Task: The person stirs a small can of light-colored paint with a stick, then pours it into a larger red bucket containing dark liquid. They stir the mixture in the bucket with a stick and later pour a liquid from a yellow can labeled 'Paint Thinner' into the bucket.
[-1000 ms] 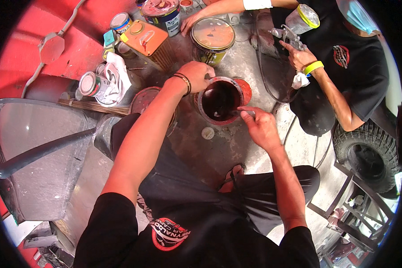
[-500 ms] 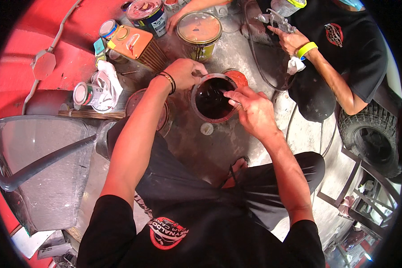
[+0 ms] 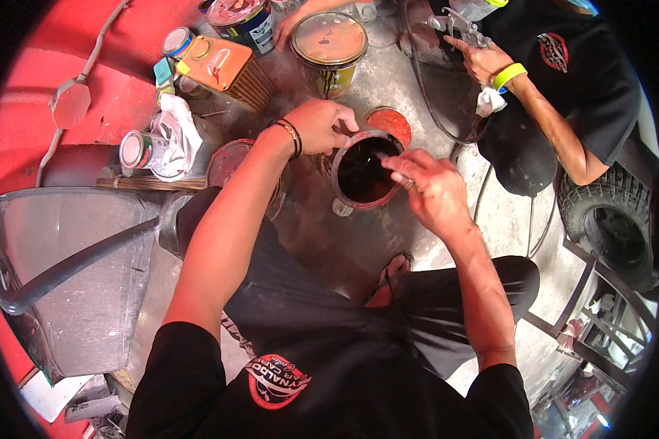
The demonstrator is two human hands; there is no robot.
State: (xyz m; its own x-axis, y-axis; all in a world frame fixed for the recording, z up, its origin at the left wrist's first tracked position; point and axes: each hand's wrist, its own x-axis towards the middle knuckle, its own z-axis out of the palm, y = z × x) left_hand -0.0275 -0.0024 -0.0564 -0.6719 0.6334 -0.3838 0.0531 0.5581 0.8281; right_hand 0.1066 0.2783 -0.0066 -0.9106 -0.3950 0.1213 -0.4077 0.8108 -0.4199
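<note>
An open paint can [image 3: 334,183] with dark liquid inside stands on the floor before me, tilted toward me. My left hand [image 3: 322,126] pinches its far left rim between fingers and thumb. My right hand [image 3: 437,192], slightly blurred, is closed round a thin stick [image 3: 382,156] at the can's right side. The stick's lower end reaches into the can's mouth; its exact kind is hard to make out. Just behind the can lies a round red lid [image 3: 392,124].
Beyond stand a large lidded can [image 3: 331,40], a rectangular orange-topped tin [image 3: 216,66] and several smaller cans. A co-worker's hand [image 3: 483,62] holds a spray gun [image 3: 458,28] at the upper right. A hose [image 3: 426,102] crosses the floor. A tyre [image 3: 608,227] sits at right, a clear panel [image 3: 80,271] at left.
The can has shifted a little right and toward me and tipped more, with my left hand still on its rim. My right hand has moved right and slightly nearer with the stick.
</note>
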